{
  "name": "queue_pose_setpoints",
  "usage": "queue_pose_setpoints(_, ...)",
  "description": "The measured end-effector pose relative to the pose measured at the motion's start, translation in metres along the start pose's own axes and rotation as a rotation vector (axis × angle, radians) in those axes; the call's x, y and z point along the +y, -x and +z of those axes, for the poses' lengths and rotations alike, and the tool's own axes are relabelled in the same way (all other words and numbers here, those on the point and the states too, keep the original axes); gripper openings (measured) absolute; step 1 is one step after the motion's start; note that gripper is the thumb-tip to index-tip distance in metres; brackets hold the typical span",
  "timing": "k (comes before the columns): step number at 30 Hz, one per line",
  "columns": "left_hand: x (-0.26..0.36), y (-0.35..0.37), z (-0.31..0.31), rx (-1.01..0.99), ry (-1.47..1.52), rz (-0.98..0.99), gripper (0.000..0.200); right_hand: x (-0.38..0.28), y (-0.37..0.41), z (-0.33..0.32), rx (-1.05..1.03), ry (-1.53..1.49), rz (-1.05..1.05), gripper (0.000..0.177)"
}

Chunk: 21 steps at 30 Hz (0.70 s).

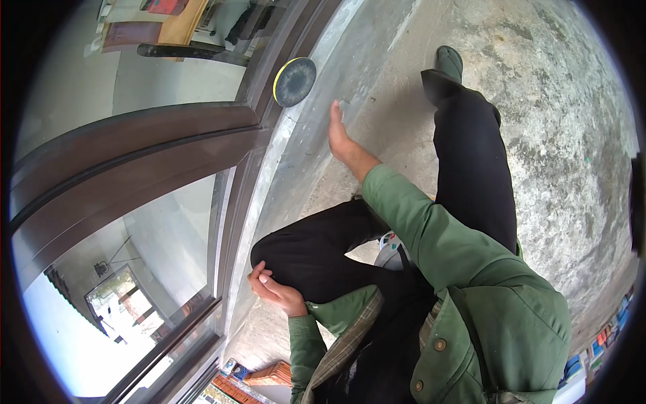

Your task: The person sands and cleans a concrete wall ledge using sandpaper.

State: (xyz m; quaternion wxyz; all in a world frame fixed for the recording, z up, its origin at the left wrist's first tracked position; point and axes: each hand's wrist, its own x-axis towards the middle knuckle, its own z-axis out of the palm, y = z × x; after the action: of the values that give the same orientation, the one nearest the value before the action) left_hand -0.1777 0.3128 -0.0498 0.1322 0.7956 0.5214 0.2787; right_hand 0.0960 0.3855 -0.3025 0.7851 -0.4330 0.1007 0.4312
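Observation:
My right hand (341, 132) is stretched out beside the grey ledge, seen nearly edge-on. Its fingers are extended, and I see nothing held in it. Just beyond its fingertips, a round black disc (295, 82) with a yellow rim rests against the ledge (313, 101) by the window frame; hand and disc are apart. My left hand (277, 291) lies by my bent knee (282, 259), its fingers curled in with nothing visible in them.
A brown window frame (134, 145) with glass panes runs along the left. Rough concrete floor (558, 135) spreads to the right, under my outstretched leg (474, 161). A partly hidden whitish container (389, 256) stands between my legs. Orange-brown stacked items (269, 374) are at the bottom.

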Motion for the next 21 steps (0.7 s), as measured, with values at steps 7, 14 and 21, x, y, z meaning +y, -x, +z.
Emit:
queue_pose_setpoints(7,0.000,0.002,0.001,0.006,-0.018,0.015,0.042,-0.012,0.004,0.026,0.167,0.173,-0.209,0.106)
queue_pose_setpoints(14,-0.002,0.000,0.001,0.011,-0.032,0.014,0.041,-0.021,-0.001,0.020,0.177,0.191,-0.184,0.103)
queue_pose_setpoints(21,0.003,-0.001,0.003,-0.001,-0.027,0.031,0.040,-0.014,-0.017,-0.010,0.146,0.046,-0.083,0.100)
